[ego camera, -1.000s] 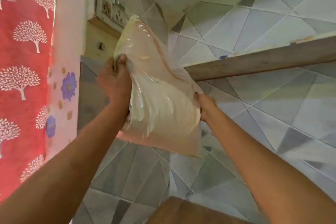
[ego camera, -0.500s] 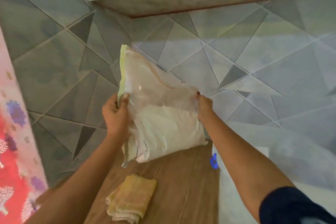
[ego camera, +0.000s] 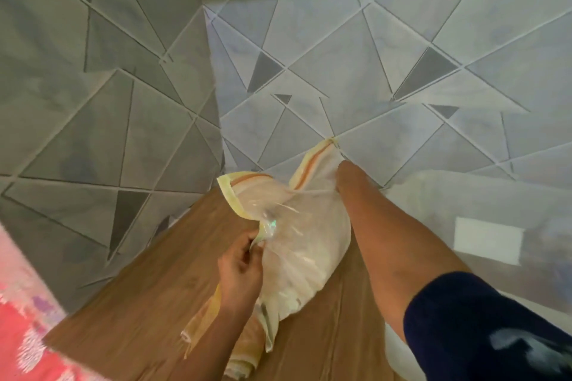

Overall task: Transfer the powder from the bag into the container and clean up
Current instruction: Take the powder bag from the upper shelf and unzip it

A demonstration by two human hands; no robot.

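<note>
A clear plastic bag (ego camera: 305, 244) with a yellow and orange top strip holds white powder and rests low over the wooden table (ego camera: 148, 294). My left hand (ego camera: 240, 269) pinches the bag's near left edge. My right hand (ego camera: 348, 178) grips the far top corner by the strip. The powder sits bunched in the bag's lower part. No container shows clearly.
A folded yellow cloth (ego camera: 244, 346) lies on the table under the bag and my left forearm. Grey triangle-patterned tiles (ego camera: 309, 56) cover the wall behind. A red patterned curtain (ego camera: 21, 328) hangs at lower left. A large pale blurred object (ego camera: 483, 226) stands to the right.
The view has dropped from the shelf and wall to the table. Both hands have lowered the bag from head height down onto the table over the yellow cloth.
</note>
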